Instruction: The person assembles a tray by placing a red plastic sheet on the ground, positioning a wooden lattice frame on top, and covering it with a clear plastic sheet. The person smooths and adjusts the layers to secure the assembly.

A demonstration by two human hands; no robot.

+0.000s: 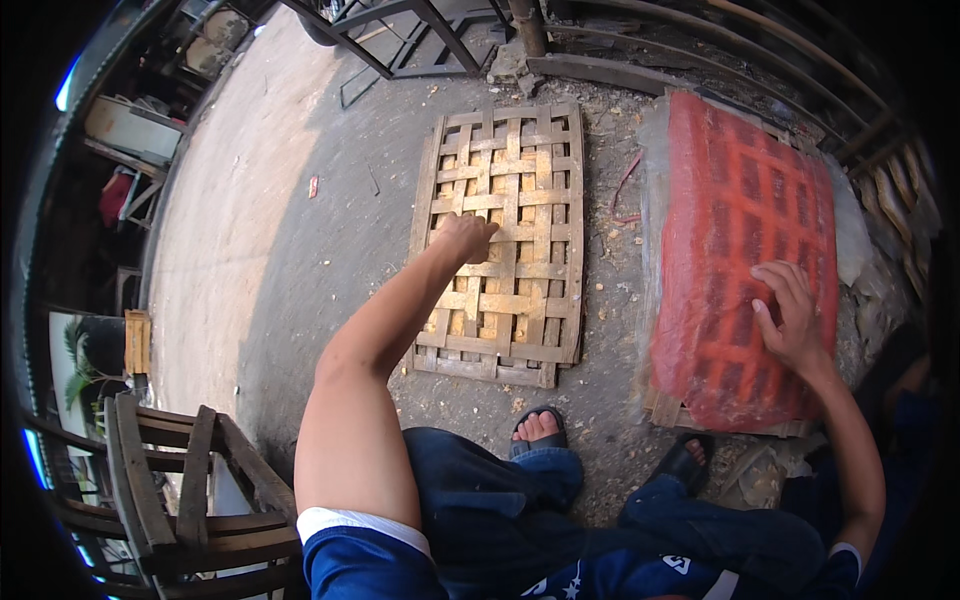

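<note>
My left hand (466, 238) reaches forward over a woven wooden lattice panel (551, 240), its fingers drawn together. What the fingers hold, if anything, is too small to make out. The panel lies flat on the ground in front of me, with yellowish crumbs or pieces (462, 322) showing in the gaps between its slats. To the right, a red translucent plastic sheet (700, 330) covers a second stack, and a grid of slats shows through it. Just over this sheet is my right hand (797, 325), open with the fingers loosely bent and the thumb apart.
A slatted wooden crate or stool (190, 500) stands at my lower left. Dark metal frames (430, 30) stand at the far side, beside a wooden post (528, 28). Grey plastic bags (880, 300) lie right of the red sheet. Crumbs litter the ground.
</note>
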